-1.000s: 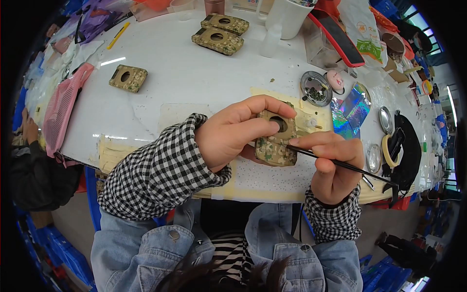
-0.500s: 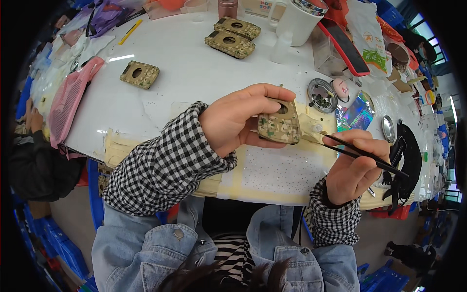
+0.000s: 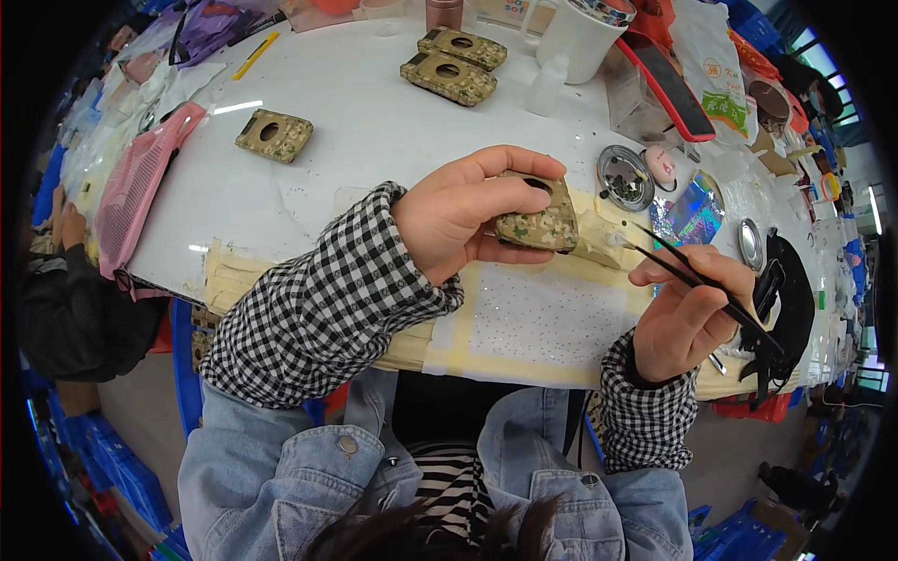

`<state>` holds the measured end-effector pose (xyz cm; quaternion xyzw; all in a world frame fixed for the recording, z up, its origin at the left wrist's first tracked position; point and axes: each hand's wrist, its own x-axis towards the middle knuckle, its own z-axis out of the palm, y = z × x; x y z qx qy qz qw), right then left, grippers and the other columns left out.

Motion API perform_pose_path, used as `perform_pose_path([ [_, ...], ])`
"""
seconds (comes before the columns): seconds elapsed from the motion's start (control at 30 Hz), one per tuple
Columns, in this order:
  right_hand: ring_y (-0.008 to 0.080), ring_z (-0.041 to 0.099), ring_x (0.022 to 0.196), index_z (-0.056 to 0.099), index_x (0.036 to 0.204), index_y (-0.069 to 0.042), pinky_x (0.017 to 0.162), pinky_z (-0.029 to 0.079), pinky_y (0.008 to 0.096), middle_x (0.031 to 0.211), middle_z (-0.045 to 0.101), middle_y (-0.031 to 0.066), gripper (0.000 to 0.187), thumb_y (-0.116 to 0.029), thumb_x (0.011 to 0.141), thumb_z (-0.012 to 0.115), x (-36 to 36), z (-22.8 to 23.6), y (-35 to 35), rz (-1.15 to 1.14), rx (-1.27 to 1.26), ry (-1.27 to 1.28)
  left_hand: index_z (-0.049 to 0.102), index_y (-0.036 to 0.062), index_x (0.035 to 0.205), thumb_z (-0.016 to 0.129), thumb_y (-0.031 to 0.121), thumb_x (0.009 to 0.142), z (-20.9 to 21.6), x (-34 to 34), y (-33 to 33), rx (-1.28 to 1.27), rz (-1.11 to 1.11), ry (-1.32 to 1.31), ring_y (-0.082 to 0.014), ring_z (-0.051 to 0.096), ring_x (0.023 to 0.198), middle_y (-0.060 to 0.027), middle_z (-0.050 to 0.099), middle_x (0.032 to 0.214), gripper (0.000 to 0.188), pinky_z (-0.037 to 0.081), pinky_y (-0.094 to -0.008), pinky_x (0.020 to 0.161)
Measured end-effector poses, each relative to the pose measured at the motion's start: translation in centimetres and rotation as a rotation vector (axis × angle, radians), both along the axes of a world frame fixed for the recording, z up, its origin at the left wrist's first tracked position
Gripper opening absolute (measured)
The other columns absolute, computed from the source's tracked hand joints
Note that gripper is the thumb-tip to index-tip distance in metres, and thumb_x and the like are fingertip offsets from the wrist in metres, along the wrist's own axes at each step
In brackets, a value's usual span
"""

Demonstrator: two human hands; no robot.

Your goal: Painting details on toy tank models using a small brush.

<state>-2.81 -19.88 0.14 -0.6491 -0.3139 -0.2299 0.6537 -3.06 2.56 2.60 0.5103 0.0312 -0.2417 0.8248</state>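
My left hand [image 3: 463,210] is closed around a camouflage-painted toy tank hull [image 3: 543,227], thumb on top beside its round hole and fingers beneath. Pinched in my right hand [image 3: 692,313] is a pair of black tweezers [image 3: 725,304]. Their tips are spread slightly and point left, close to a small whitish lump [image 3: 617,240] on a pale yellow taped strip [image 3: 597,245]. I cannot make out anything between the tips. Below the hull lies a white sheet [image 3: 543,318] dotted with tiny specks and edged with yellow tape.
Two more hulls [image 3: 449,79] sit together at the back, another hull [image 3: 274,136] at left. A round dish [image 3: 625,178] of small dark parts, a shiny holographic packet [image 3: 690,213] and a white mug [image 3: 575,42] stand right. A pink mesh basket [image 3: 145,192] borders the left edge.
The tweezers have shifted a little away from me and their tips look wider apart. My left hand has tipped the hull slightly and still holds it.
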Motion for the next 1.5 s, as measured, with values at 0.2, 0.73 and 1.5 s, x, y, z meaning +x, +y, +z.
perform_pose_path([
  [0.2,0.0192,0.058,0.074,0.047,0.1,-0.001,0.073,0.047,0.0308,0.079,0.058,0.0128,0.02,-0.021,0.097,0.048,0.2,0.4,-0.1,-0.094,-0.07,-0.099,0.044,0.0051,0.128,0.052,0.015,0.092,-0.1,0.1,-0.2,0.01,0.007,-0.02,-0.0221,0.064,0.103,-0.0077,0.058,0.114,0.039,0.055,-0.0317,0.084],
  [0.73,0.0271,0.057,0.078,0.066,0.085,-0.003,0.068,0.046,0.0343,0.078,0.06,0.0105,0.019,-0.001,0.068,0.075,0.8,0.9,-1.5,-0.423,-0.784,-0.143,0.044,0.004,0.128,0.04,0.026,0.097,-0.1,-0.2,-0.6,-0.001,0.003,-0.002,-0.0282,0.063,0.104,-0.0133,0.056,0.119,0.038,0.055,-0.0331,0.081],
  [1.5,0.0145,0.051,0.067,0.06,0.09,-0.003,0.062,0.042,0.025,0.08,0.065,0.0049,0.006,-0.001,0.085,0.064,-0.5,1.2,1.5,-0.081,-0.295,0.005,0.042,0.0044,0.13,0.038,0.023,0.095,-0.1,-0.5,-1.0,-0.012,-0.096,0.028,-0.0203,0.062,0.1,-0.0107,0.057,0.117,0.04,0.055,-0.0351,0.08],
])
